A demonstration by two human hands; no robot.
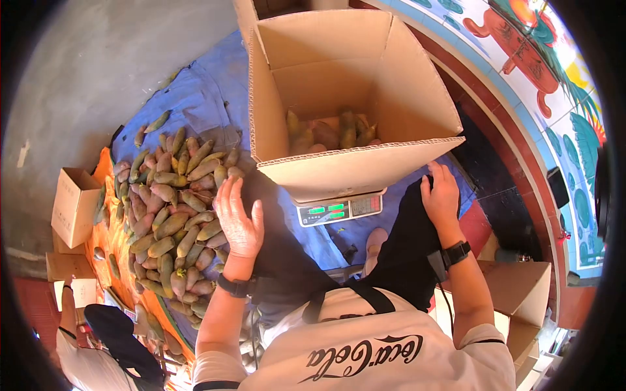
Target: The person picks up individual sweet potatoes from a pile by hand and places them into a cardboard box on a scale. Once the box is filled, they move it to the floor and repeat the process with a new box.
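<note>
A tall, open cardboard box (339, 171) stands on a digital scale (340, 208) with green lit displays. Several long green and pinkish root vegetables, apparently radishes (347, 130), lie in its bottom. My left hand (238, 218) is held up near the box's lower left corner, fingers stretched out and holding nothing. Over my right knee, by the box's lower right corner, my right hand (441, 194) is raised with its thumb apart from the fingers, and nothing is in it. To the left of my left hand spreads a large heap of the same radishes (173, 225).
Under the heap lie a blue tarp (208, 85) and an orange sheet (104, 218). A smaller carton (75, 202) stands at the left. Another person (107, 352) works at lower left. More cartons (515, 290) are at my right, and a tiled, painted wall (521, 85) curves behind.
</note>
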